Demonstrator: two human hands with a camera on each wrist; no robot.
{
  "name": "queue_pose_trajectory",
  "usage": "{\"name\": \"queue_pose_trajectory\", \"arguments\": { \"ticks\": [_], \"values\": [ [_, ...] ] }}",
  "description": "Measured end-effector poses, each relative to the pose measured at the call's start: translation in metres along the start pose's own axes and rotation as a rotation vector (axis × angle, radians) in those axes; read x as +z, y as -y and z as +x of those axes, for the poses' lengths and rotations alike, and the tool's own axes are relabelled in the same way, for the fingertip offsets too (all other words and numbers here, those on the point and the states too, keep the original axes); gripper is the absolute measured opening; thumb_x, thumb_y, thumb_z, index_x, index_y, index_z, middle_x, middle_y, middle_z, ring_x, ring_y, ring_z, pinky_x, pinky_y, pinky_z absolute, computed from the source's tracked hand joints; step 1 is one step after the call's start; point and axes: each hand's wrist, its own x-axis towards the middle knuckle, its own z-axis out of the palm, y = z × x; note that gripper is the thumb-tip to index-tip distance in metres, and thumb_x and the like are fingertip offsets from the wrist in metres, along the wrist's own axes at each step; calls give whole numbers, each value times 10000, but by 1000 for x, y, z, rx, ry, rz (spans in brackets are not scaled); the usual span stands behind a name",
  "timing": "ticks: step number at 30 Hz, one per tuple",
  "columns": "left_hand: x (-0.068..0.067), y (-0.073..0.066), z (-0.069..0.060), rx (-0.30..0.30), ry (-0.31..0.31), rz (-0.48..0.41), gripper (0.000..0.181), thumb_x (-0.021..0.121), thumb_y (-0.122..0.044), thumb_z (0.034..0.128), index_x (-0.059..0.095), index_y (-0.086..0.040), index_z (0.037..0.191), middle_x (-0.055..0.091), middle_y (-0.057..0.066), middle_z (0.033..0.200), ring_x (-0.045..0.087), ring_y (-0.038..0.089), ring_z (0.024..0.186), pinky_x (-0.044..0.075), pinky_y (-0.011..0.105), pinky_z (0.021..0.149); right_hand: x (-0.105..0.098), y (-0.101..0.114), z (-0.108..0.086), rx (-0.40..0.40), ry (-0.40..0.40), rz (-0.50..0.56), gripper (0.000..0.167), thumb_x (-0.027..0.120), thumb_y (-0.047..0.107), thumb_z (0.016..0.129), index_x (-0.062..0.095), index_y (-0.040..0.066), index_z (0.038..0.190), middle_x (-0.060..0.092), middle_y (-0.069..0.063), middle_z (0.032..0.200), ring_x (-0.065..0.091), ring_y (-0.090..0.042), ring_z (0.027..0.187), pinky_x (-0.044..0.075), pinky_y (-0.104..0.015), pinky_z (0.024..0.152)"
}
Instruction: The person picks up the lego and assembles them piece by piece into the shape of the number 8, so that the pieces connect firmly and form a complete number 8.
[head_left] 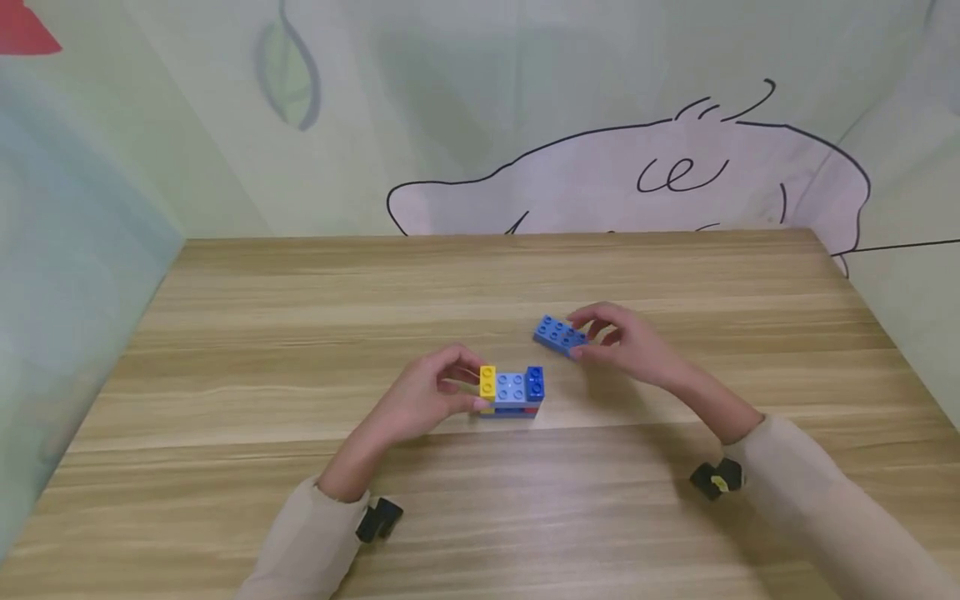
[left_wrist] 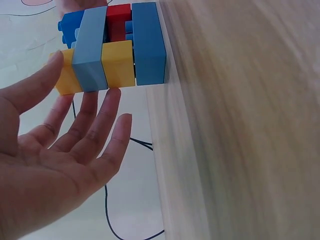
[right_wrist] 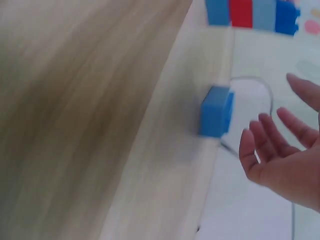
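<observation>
A small stack of building bricks [head_left: 511,387] stands on the table: a blue base brick [left_wrist: 149,45], yellow and red bricks above it, then a light blue brick [left_wrist: 91,55] topped by yellow and dark blue ones. My left hand [head_left: 416,398] pinches the stack's yellow end between thumb and fingers. A separate blue brick [head_left: 553,331] lies behind and to the right of the stack, studs up. Over its right end is my right hand [head_left: 630,346], fingers loosely bent. The right wrist view, somewhat blurred, shows a gap between that hand and the blue brick [right_wrist: 214,114].
The wood-grain table [head_left: 300,308] ends at the back against a wall covering [head_left: 480,108] with line drawings. Dark devices [head_left: 379,520] are worn on both wrists, at the sleeve cuffs.
</observation>
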Motion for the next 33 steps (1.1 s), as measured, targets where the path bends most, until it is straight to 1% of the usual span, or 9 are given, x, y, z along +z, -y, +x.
{"name": "queue_pose_trajectory", "arguments": {
  "ticks": [3, 7, 11, 16, 20, 23, 25, 28, 33],
  "values": [
    [0, 0, 0, -2, 0, 4, 354, 730, -22, 748, 578, -52, 1066, 608, 60, 1054, 577, 222, 999, 489, 338, 846, -4, -10, 3, 80, -18, -55, 423, 696, 89, 804, 539, -39, 1176, 568, -188, 1096, 533, -295, 957, 479, -415, 804],
    [1, 0, -1, -6, -1, 5, 352, 730, -24, 749, 579, -55, 1066, 608, 59, 1056, 577, 218, 1000, 488, 338, 847, -3, -21, 6, 152, 12, -110, 465, 713, 129, 792, 528, -38, 1185, 580, -175, 1069, 556, -285, 948, 493, -393, 795],
    [1, 0, -1, -11, -3, 5, 349, 727, -27, 754, 577, -55, 1067, 607, 58, 1058, 576, 213, 1000, 486, 338, 850, 2, -26, 9, 158, 23, -134, 466, 718, 119, 781, 526, -49, 1171, 586, -171, 1028, 574, -276, 904, 502, -380, 766],
    [1, -1, -1, -14, -3, 0, 348, 725, -22, 755, 577, -54, 1068, 606, 58, 1059, 575, 214, 1002, 486, 339, 851, 8, -27, 11, 156, 5, -164, 397, 709, 91, 779, 560, -45, 1121, 594, -140, 975, 555, -242, 858, 485, -342, 734],
    [1, -1, -1, -6, 0, -3, 350, 727, -21, 753, 577, -50, 1068, 607, 61, 1059, 576, 219, 1002, 487, 340, 850, 7, -21, 9, 124, -40, -148, 336, 692, 59, 787, 588, -62, 1082, 592, -140, 950, 537, -245, 845, 474, -340, 731],
    [1, -1, -1, -6, 0, 1, 350, 728, -21, 751, 578, -50, 1066, 608, 61, 1057, 575, 221, 1003, 486, 343, 851, 5, -10, 6, 82, -76, -93, 322, 690, 58, 793, 603, -49, 1084, 590, -129, 957, 527, -246, 858, 475, -355, 753],
    [1, -1, -1, -3, 0, -1, 350, 729, -18, 749, 579, -49, 1063, 609, 62, 1056, 575, 222, 1003, 487, 343, 849, 3, 1, 3, 38, -81, -49, 321, 689, 59, 797, 604, -33, 1093, 590, -115, 970, 527, -236, 868, 478, -365, 770],
    [0, -1, -1, 7, 4, -6, 350, 728, -14, 747, 578, -44, 1061, 611, 68, 1056, 577, 226, 1003, 487, 344, 846, 1, 19, -3, -49, -69, -13, 319, 696, 68, 796, 612, 7, 1098, 594, -74, 988, 535, -217, 867, 488, -372, 775],
    [-1, 1, -1, 31, 9, -16, 350, 725, -12, 748, 575, -30, 1064, 609, 85, 1058, 581, 235, 1001, 489, 347, 841, 8, 42, -12, -206, 4, -27, 321, 703, 87, 796, 618, 66, 1104, 592, 1, 1001, 533, -173, 864, 495, -381, 752]
  ]
}}
